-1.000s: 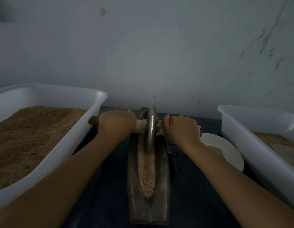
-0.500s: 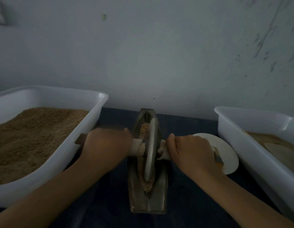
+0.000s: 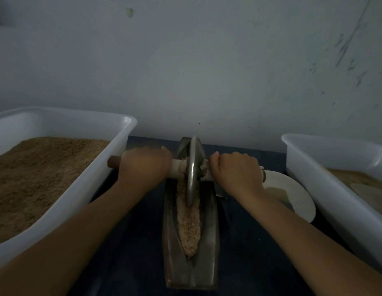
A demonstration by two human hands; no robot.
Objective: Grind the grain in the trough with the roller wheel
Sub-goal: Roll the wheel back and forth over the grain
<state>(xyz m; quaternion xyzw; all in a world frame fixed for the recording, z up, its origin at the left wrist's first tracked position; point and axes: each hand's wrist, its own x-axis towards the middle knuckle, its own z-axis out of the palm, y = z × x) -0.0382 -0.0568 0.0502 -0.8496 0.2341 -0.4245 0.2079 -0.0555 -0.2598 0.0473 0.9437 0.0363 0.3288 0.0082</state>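
Observation:
A long dark metal trough (image 3: 211, 248) lies lengthwise in front of me on the dark table. A strip of pale crushed grain (image 3: 189, 229) fills its groove. The metal roller wheel (image 3: 192, 171) stands upright in the far half of the trough, on a wooden axle that sticks out to both sides. My left hand (image 3: 144, 167) grips the axle left of the wheel. My right hand (image 3: 237, 171) grips the axle on the wheel's right side. The grain under the wheel is hidden.
A large white tub (image 3: 83, 189) full of brown grain stands at the left, close to my left forearm. Another white tub (image 3: 335, 189) stands at the right. Between it and the trough lies a white plate (image 3: 301, 201). A pale wall rises just behind the table.
The wheel rolled toward me half a second ago and has since rolled back to the far half of the trough, both hands moving away with the axle.

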